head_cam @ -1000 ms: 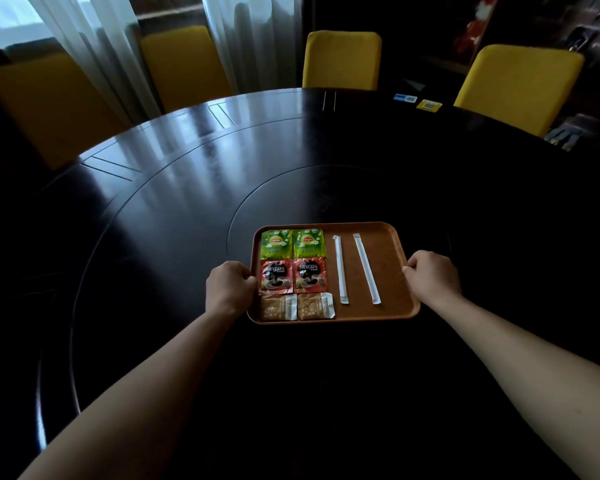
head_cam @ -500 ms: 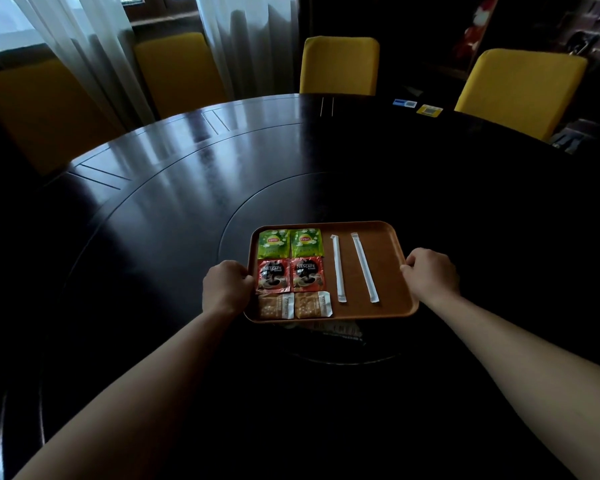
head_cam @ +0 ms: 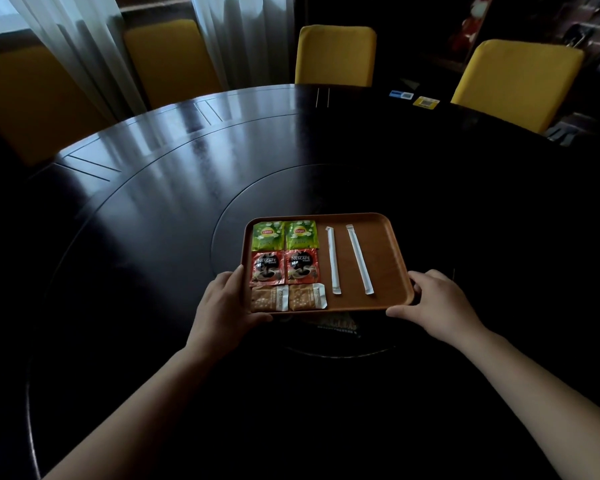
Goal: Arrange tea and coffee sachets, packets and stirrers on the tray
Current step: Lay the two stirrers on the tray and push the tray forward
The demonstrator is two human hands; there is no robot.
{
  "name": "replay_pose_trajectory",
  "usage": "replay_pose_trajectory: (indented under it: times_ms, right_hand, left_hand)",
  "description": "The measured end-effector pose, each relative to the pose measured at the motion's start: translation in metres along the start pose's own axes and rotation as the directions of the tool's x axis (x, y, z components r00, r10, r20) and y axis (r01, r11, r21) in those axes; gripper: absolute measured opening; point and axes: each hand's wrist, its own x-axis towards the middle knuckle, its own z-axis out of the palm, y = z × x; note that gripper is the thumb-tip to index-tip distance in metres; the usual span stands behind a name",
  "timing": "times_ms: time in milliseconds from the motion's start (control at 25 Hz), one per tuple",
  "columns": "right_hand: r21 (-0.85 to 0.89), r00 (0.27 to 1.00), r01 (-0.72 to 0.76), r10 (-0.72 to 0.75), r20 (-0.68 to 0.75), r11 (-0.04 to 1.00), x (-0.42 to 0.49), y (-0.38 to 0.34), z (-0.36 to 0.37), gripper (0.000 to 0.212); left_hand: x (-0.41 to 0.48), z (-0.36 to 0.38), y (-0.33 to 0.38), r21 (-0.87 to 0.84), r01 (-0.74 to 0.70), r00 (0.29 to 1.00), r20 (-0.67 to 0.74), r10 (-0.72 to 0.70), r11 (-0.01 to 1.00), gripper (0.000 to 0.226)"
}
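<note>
The large round table of dark polished wood point(head_cam: 160, 188) carries, or lies just under, the rectangular brown wooden tray point(head_cam: 388, 258); a shadow below its near edge suggests the tray is lifted a little, but I cannot tell for sure. The left hand point(head_cam: 227, 303) is closed on the near left rim, thumb on top. The right hand point(head_cam: 437, 303) is closed on the near right corner.

The tray looks stiff and light, so two hands at opposite sides are a good hold. It should stay level, I think, because nothing fixes its load.

On the right side lie two long white paper-wrapped stirrers point(head_cam: 359, 259), apart from each other. On the left stand three rows: two green tea sachets point(head_cam: 284, 235), two red coffee sachets point(head_cam: 284, 266) and two small brown packets point(head_cam: 288, 297). All are thin, light and probably slippery on smooth wood.
</note>
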Motion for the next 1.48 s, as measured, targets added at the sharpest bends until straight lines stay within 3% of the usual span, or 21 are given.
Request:
replay_pose_trajectory:
  times_ms: [360, 720, 1000, 1160, 1280, 1480]
  right_hand:
    - [-0.014, 0.997, -0.026, 0.025, -0.069, 1.0, 0.05, -0.001, 0.016, 0.047]
    - [-0.036, 0.996, -0.063, 0.061, -0.071, 0.997, 0.071, 0.0, 0.02, 0.051]
    - [-0.029, 0.995, -0.091, 0.09, -0.048, 0.995, 0.063, -0.005, 0.014, 0.059]
    - [0.052, 0.989, -0.079, 0.085, -0.12, 0.995, 0.029, -0.008, 0.0, 0.052]
    - [0.17, 0.984, -0.116, 0.136, -0.112, 0.979, -0.023, -0.01, -0.011, 0.044]
    - [0.356, 0.986, -0.12, 0.152, -0.063, 0.927, -0.147, -0.02, -0.029, 0.026]
  left_hand:
    - [0.047, 0.006, -0.001, 0.059, 0.038, 0.999, -0.03, -0.036, 0.998, 0.068]
    - [0.066, 0.013, -0.008, 0.075, 0.016, 0.998, -0.054, -0.012, 0.997, 0.062]
    - [0.063, 0.004, 0.002, 0.067, 0.075, 0.997, 0.009, -0.076, 0.995, 0.073]
    - [0.025, -0.002, 0.017, -0.028, 0.132, 0.991, -0.031, -0.133, 0.991, 0.073]
    - [-0.037, -0.001, 0.042, -0.011, 0.052, 0.997, -0.059, -0.053, 0.999, 0.059]
    - [-0.154, 0.008, 0.086, 0.032, -0.109, 0.992, 0.065, 0.106, 0.994, 0.039]
